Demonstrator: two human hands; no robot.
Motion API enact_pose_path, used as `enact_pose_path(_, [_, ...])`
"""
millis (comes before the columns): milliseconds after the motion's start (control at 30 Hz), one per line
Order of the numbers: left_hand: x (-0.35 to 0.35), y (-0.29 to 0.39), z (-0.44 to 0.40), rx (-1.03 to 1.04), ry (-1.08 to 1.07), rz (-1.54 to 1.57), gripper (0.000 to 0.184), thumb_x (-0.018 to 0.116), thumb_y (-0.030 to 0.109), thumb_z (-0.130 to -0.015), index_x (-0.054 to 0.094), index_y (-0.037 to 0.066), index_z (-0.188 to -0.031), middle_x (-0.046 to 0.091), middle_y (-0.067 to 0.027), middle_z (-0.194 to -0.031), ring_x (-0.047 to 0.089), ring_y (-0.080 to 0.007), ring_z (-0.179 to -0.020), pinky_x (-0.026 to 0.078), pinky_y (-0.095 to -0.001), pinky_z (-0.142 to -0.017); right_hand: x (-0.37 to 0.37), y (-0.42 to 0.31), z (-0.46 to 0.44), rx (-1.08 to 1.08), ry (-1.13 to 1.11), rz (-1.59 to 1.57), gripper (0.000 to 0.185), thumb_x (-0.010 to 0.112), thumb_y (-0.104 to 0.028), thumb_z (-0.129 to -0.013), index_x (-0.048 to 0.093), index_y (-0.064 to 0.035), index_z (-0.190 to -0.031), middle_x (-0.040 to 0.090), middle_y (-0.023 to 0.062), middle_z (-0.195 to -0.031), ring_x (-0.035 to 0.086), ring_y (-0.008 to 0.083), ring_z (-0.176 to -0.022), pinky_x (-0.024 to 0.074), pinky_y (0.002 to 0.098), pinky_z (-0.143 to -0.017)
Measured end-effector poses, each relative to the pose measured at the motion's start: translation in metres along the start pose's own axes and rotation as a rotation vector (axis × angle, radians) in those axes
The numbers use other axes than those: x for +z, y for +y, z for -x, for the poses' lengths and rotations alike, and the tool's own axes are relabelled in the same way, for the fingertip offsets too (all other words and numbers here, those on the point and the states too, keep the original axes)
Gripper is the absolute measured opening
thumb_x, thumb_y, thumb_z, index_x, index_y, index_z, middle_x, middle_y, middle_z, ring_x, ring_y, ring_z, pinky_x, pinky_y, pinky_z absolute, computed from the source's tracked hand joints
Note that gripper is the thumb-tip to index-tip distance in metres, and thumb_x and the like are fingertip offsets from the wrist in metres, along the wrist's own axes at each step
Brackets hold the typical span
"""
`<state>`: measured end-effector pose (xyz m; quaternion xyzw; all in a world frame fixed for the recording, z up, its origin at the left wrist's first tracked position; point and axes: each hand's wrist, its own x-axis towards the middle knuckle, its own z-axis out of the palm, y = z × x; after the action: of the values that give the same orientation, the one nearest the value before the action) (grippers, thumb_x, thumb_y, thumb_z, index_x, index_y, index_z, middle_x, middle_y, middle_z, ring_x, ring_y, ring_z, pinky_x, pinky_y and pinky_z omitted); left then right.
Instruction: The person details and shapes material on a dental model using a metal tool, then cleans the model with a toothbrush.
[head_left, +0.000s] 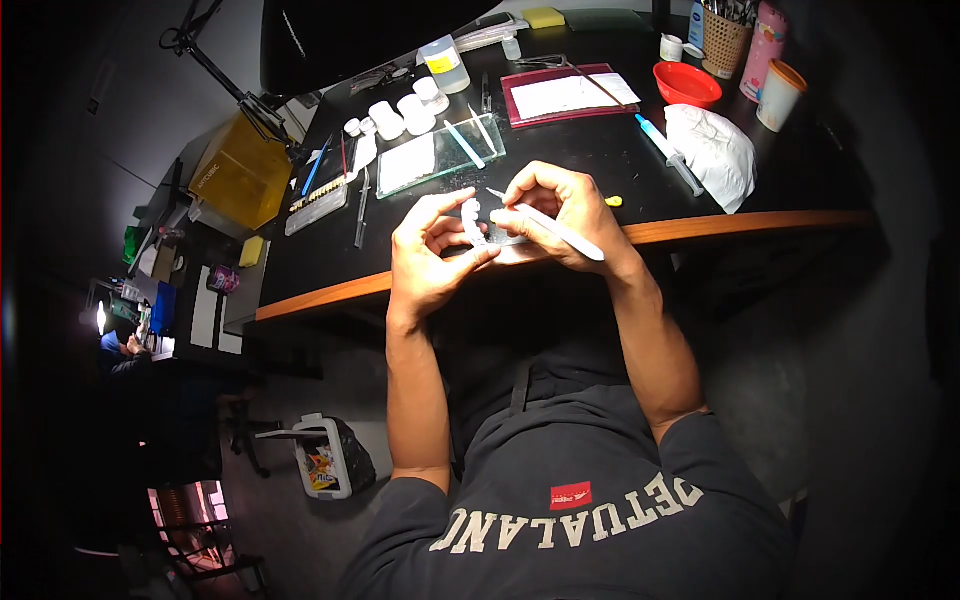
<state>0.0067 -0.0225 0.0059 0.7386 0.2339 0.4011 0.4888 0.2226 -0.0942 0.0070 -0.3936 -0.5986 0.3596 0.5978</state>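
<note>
Near the front edge of the black table, my left hand (428, 255) is closed around a small white curved piece that looks like a dental model (471, 218), pinching it between thumb and fingers. Opposite it, my right hand (572, 208) grips a white pen-like tool (572, 238) with a thick handle and a thin pointed tip. That tip is just right of the model's upper end, and I cannot tell whether they touch. Pale crumbs or dust lie on the table just beyond my hands. My fingers hide part of the model.
A glass slab (402, 180) bearing tools, white jars (388, 120) and a metal-shafted tool (362, 212) lie ahead left. Rightward are a blue-tipped syringe (670, 155), crumpled white material (712, 160), a red bowl (687, 86) and a cup (780, 97). Another person (125, 348) sits far left.
</note>
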Motion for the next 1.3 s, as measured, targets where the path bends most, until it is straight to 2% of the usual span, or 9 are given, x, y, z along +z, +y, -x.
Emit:
enact_pose_path(167, [0.0, 0.002, 0.001, 0.023, -0.008, -0.04, 0.071, 0.091, -0.006, -0.078, 0.06, -0.005, -0.142, 0.074, -0.0131, -0.108, 0.074, -0.0177, -0.101, 0.063, -0.0302, -0.09, -0.001, 0.005, 0.0, -0.029, 0.007, 0.02, 0.02, 0.083, -0.006, -0.092, 0.077, 0.0031, -0.109, 0.079, 0.009, -0.096, 0.073, 0.0093, -0.087, 0.0589, 0.0251, -0.078])
enact_pose_path(267, [-0.001, -0.002, 0.001, 0.012, -0.003, 0.005, 0.068, 0.092, -0.008, -0.074, 0.064, -0.003, -0.137, 0.068, -0.0106, -0.119, 0.075, -0.0177, -0.1, 0.065, -0.0298, -0.089, 0.001, 0.007, 0.001, 0.017, 0.025, -0.059, 0.025, 0.082, -0.006, -0.092, 0.078, 0.0038, -0.114, 0.081, 0.0128, -0.1, 0.076, 0.0121, -0.089, 0.0608, 0.0266, -0.079])
enact_pose_path(333, [-0.001, -0.002, 0.0, 0.007, -0.007, 0.008, 0.069, 0.092, -0.008, -0.074, 0.064, -0.003, -0.137, 0.068, -0.0106, -0.119, 0.075, -0.0177, -0.1, 0.065, -0.0298, -0.089, 0.0, 0.006, 0.002, 0.067, 0.016, -0.065, 0.027, 0.082, -0.005, -0.094, 0.077, 0.0039, -0.119, 0.08, 0.0105, -0.101, 0.074, 0.0105, -0.091, 0.0599, 0.0251, -0.08])
enact_pose_path(433, [0.0, -0.001, 0.001, 0.001, -0.004, 0.011, 0.069, 0.092, -0.008, -0.074, 0.064, -0.003, -0.137, 0.067, -0.0106, -0.118, 0.075, -0.0178, -0.099, 0.064, -0.03, -0.089, 0.0, 0.008, 0.001, -0.013, 0.047, 0.04, 0.027, 0.08, -0.006, -0.091, 0.078, 0.0044, -0.116, 0.081, 0.0166, -0.101, 0.077, 0.0151, -0.09, 0.0618, 0.029, -0.081])
enact_pose_path(733, [0.0, -0.002, 0.001, 0.016, -0.001, 0.006, 0.069, 0.092, -0.007, -0.074, 0.064, -0.003, -0.137, 0.067, -0.0097, -0.116, 0.074, -0.0169, -0.099, 0.064, -0.03, -0.089, 0.001, 0.001, 0.002, 0.061, 0.029, 0.01, 0.024, 0.078, -0.006, -0.098, 0.077, 0.0039, -0.119, 0.08, 0.0099, -0.101, 0.074, 0.0099, -0.089, 0.0603, 0.025, -0.079])
enact_pose_path(933, [0.001, -0.001, 0.001, 0.026, 0.009, -0.02, 0.068, 0.092, -0.006, -0.074, 0.065, -0.003, -0.136, 0.067, -0.009, -0.115, 0.073, -0.0158, -0.098, 0.064, -0.0289, -0.088, -0.001, 0.006, 0.001, -0.055, 0.003, -0.023, 0.024, 0.079, -0.006, -0.096, 0.078, 0.0008, -0.12, 0.079, 0.0104, -0.099, 0.074, 0.0106, -0.086, 0.0601, 0.0256, -0.075])
enact_pose_path(1033, [0.001, 0.0, 0.001, 0.017, 0.012, -0.013, 0.068, 0.092, -0.006, -0.074, 0.065, -0.003, -0.136, 0.067, -0.0084, -0.114, 0.073, -0.0149, -0.096, 0.064, -0.0282, -0.087, -0.001, 0.013, -0.001, -0.137, 0.031, -0.009, 0.024, 0.08, -0.006, -0.096, 0.079, -0.0011, -0.119, 0.075, 0.0067, -0.098, 0.07, 0.009, -0.082, 0.0581, 0.0243, -0.07])
enact_pose_path(1133, [0.001, -0.001, 0.001, 0.029, 0.006, -0.026, 0.068, 0.092, -0.007, -0.074, 0.065, -0.003, -0.136, 0.066, -0.0078, -0.113, 0.072, -0.0137, -0.094, 0.064, -0.0275, -0.086, 0.003, 0.017, -0.003, -0.217, 0.078, -0.025, 0.021, 0.081, -0.006, -0.095, 0.08, -0.0012, -0.115, 0.07, 0.0053, -0.099, 0.068, 0.0082, -0.082, 0.0563, 0.0234, -0.069])
enact_pose_path(1300, [0.001, 0.0, 0.002, 0.033, 0.012, -0.027, 0.068, 0.092, -0.007, -0.074, 0.065, -0.004, -0.136, 0.066, -0.0071, -0.11, 0.072, -0.0123, -0.091, 0.063, -0.0266, -0.084, 0.0, 0.005, 0.0, -0.126, 0.037, 0.021, 0.015, 0.083, -0.006, -0.092, 0.081, -0.0001, -0.106, 0.07, 0.0063, -0.099, 0.068, 0.0083, -0.083, 0.0567, 0.0239, -0.071])
